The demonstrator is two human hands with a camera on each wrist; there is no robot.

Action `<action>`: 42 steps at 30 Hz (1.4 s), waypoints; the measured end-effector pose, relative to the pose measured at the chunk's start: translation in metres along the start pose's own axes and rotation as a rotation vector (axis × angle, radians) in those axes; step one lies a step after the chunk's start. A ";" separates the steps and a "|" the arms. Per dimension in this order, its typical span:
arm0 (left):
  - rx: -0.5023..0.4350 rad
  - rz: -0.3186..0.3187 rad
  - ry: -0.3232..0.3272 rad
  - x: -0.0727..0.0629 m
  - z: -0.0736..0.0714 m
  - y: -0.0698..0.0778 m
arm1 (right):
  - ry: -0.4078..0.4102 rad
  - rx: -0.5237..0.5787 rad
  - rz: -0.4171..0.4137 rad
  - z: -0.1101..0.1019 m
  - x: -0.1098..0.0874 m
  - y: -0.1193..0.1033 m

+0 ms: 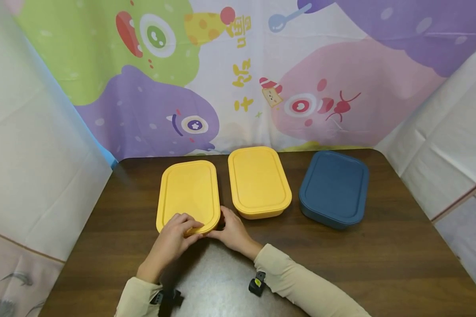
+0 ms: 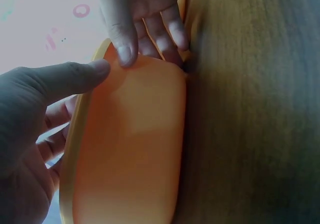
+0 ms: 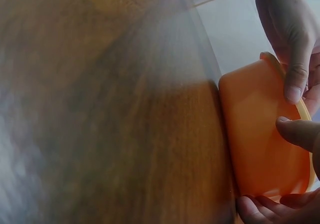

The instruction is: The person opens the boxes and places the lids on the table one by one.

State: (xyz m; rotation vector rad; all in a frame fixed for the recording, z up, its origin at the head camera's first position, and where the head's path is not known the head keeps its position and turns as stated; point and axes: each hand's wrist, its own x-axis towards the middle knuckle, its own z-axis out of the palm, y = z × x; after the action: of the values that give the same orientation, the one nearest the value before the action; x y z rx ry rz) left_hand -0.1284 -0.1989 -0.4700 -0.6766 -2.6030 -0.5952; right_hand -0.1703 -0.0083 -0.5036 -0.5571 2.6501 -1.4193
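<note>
The left yellow lunch box (image 1: pixel 190 193) stands on the table with its lid on, between both hands. My left hand (image 1: pixel 172 237) pinches the lid's rim at the near edge; its fingers lie over the top and its thumb is below them at the front. My right hand (image 1: pixel 236 233) holds the near right corner, thumb on the front wall and fingers along the right side. In the right wrist view, the box's orange-looking wall (image 3: pixel 260 134) shows, with the right fingertips (image 3: pixel 250 209) low on it near the tabletop.
A second yellow lunch box (image 1: pixel 259 180) stands just to the right, also lidded. Farther right is a blue lidded lunch box (image 1: pixel 335 187). The brown wooden table (image 1: pixel 400 264) ends at a cartoon-printed curtain (image 1: pixel 242 127), with pale cloth panels (image 1: pixel 35 132) on both sides.
</note>
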 end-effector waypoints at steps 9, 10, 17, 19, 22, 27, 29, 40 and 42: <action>-0.034 0.034 0.058 -0.004 0.004 -0.002 | -0.003 0.007 -0.001 -0.001 0.000 0.001; -0.037 0.032 0.059 -0.004 0.004 -0.002 | -0.004 0.009 0.001 -0.001 0.000 0.001; -0.054 0.014 0.068 -0.005 0.004 -0.002 | -0.012 0.027 0.018 -0.002 0.000 0.001; -0.059 0.010 0.069 -0.005 0.004 -0.002 | -0.013 0.036 0.020 -0.002 0.000 0.001; -0.066 0.006 0.073 -0.005 0.004 -0.002 | -0.012 0.044 0.017 -0.002 0.000 0.000; -0.083 0.003 0.072 -0.004 0.003 -0.001 | -0.007 0.052 0.004 -0.003 0.000 0.001; -0.087 0.001 0.072 -0.003 0.002 -0.001 | -0.007 0.059 0.006 -0.003 -0.001 0.001; -0.065 -0.025 0.063 -0.002 0.001 0.001 | -0.018 0.087 0.019 -0.004 0.000 0.000; -0.060 -0.028 0.064 -0.002 0.001 0.001 | -0.023 0.091 0.022 -0.005 0.000 0.000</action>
State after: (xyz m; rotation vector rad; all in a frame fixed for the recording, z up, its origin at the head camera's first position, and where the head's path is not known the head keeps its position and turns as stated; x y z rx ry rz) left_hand -0.1265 -0.1978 -0.4716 -0.6301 -2.5482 -0.6943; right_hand -0.1710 -0.0044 -0.5011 -0.5307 2.5508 -1.5086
